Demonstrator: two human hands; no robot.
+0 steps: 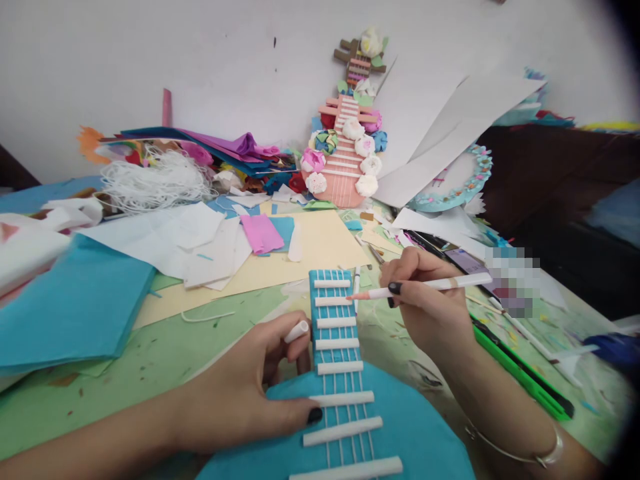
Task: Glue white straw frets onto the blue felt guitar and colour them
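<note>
A blue paper guitar point(345, 400) lies in front of me, with white strings and white frets across its neck. My left hand point(250, 387) rests on the body beside the neck, thumb pressed flat, fingers curled round a short white stick point(297, 331). My right hand point(425, 300) grips a white pencil point(430, 285) whose tip touches the neck's right edge near the second fret.
A finished pink paper guitar with paper flowers point(345, 153) leans on the wall. White string point(155, 180), coloured paper stacks point(200, 143), a blue sheet point(75, 300), white and cream sheets point(310, 250) cover the green table point(150, 360). A green cutter point(520, 373) lies right.
</note>
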